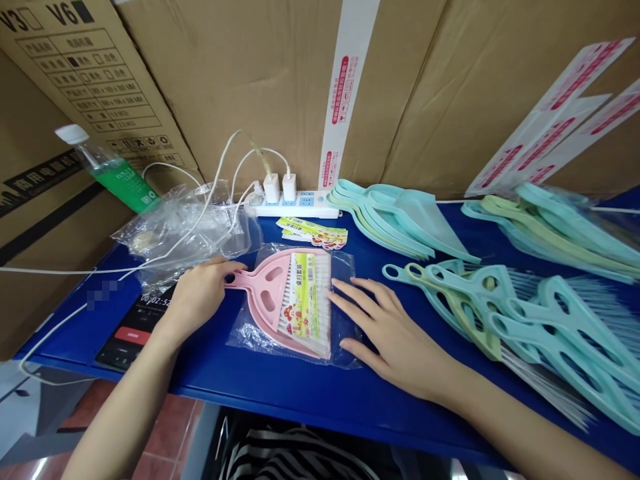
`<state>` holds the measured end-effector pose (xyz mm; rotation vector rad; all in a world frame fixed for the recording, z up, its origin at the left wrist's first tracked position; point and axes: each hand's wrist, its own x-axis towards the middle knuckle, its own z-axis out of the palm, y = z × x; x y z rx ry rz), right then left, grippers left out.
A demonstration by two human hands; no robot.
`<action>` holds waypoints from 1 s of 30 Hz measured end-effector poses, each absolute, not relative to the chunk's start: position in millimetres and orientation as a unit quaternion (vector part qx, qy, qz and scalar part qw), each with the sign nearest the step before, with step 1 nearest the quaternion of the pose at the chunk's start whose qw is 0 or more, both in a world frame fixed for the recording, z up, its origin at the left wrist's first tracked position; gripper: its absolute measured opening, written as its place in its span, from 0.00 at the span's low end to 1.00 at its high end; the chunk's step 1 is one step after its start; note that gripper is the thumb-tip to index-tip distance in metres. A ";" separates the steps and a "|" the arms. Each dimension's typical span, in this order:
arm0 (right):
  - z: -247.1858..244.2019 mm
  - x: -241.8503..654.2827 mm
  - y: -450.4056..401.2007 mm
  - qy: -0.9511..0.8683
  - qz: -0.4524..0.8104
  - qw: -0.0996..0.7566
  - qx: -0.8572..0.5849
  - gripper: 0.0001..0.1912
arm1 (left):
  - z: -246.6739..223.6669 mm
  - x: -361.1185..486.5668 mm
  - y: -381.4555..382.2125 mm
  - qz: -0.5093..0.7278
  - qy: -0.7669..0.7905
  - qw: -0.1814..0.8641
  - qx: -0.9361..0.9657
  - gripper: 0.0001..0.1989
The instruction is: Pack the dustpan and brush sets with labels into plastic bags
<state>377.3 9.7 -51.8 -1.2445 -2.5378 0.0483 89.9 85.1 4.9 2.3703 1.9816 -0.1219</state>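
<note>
Pink dustpan-and-brush set, bagged in clear plastic, flat on blue surface, between both hands. Left hand at handle end, fingers pinching it, wrist bent inward. Right hand palm down, fingers spread, holding nothing, tips by bristle edge.

Blue tabletop, cardboard boxes, red tiled floor
</note>
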 end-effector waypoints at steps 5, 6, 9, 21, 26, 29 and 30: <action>-47.8 374.8 11.4 -0.895 0.008 0.167 -0.413 0.23 | 5.1 90.0 84.9 -0.032 0.637 0.028 0.770 0.29; -47.2 374.2 11.6 -0.899 0.012 0.163 -0.406 0.23 | 5.5 90.1 84.9 -0.031 0.637 0.028 0.770 0.29; -46.4 372.1 12.5 -0.906 0.034 0.150 -0.394 0.24 | 6.4 90.3 85.0 -0.037 0.638 0.027 0.769 0.29; -50.4 370.5 15.4 -0.899 0.008 0.159 -0.408 0.23 | 5.4 89.6 85.5 -0.042 0.636 0.027 0.770 0.28; -47.1 369.9 17.2 -0.904 0.031 0.146 -0.401 0.25 | 7.0 89.7 84.0 -0.039 0.631 0.024 0.775 0.28; -43.9 368.5 18.3 -0.917 0.049 0.124 -0.376 0.24 | 7.3 89.5 83.6 -0.039 0.628 0.024 0.777 0.28; -43.1 367.6 18.4 -0.921 0.056 0.119 -0.367 0.23 | 7.2 89.5 83.7 -0.039 0.627 0.023 0.778 0.28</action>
